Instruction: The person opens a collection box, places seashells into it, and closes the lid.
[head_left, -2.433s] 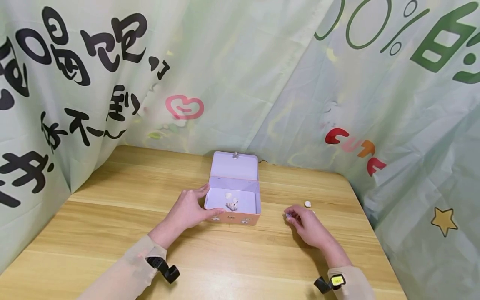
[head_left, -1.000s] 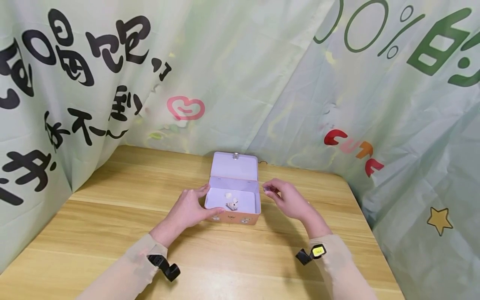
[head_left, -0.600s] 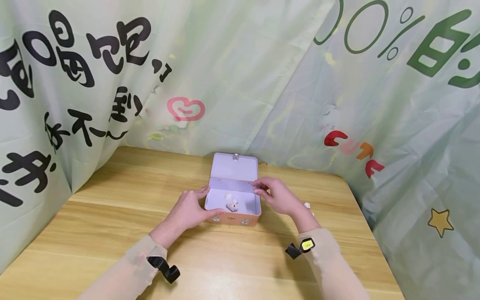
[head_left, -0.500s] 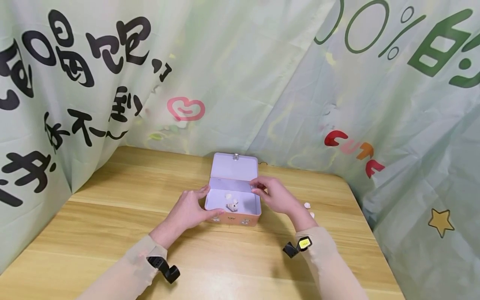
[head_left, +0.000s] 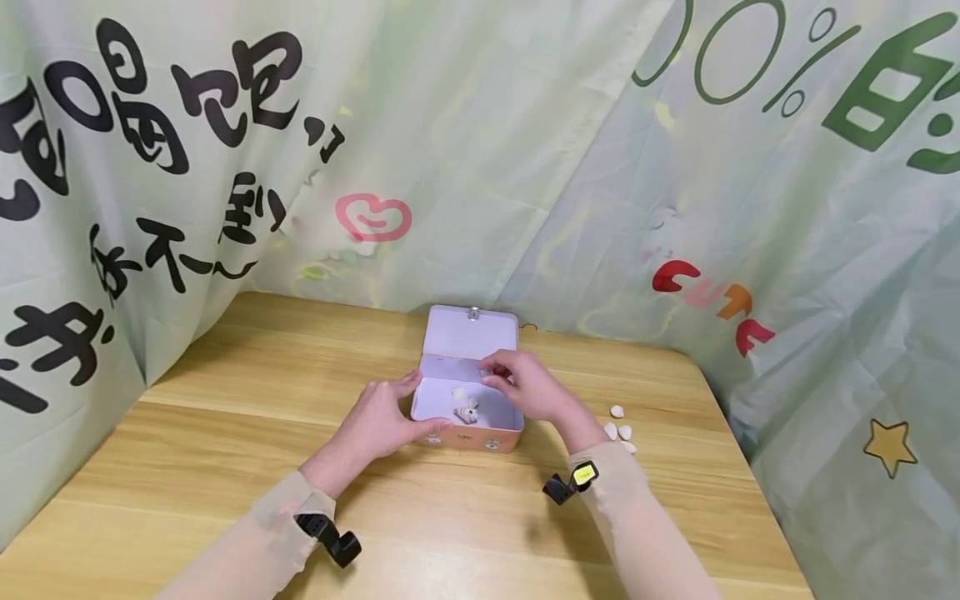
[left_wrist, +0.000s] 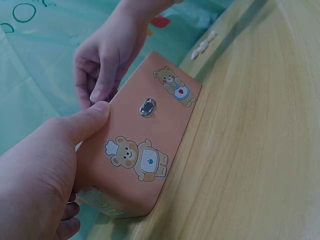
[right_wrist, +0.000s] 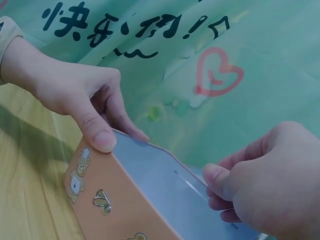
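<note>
A tin box (head_left: 480, 438), orange outside with bear pictures and lilac inside, stands with its lid (head_left: 470, 332) raised. My left hand (head_left: 378, 417) grips its left side, thumb on the front rim, as the left wrist view also shows. Inside lie a striped spiral seashell (head_left: 467, 413) and a white shell (head_left: 458, 392). Over the back right part of the box is my right hand (head_left: 525, 385), thumb and fingers pinched on a small greyish shell-like piece (head_left: 483, 372), mostly hidden. The right wrist view shows that hand above the box opening.
Several white shells (head_left: 625, 432) lie on the wooden table (head_left: 420, 533) right of the box, partly behind the right sleeve. A printed curtain (head_left: 480, 150) hangs behind the table and along both sides.
My right hand has carried the small piece from the table at the right, leftward over the box. More white shells now show beside the sleeve. The left hand stays on the box.
</note>
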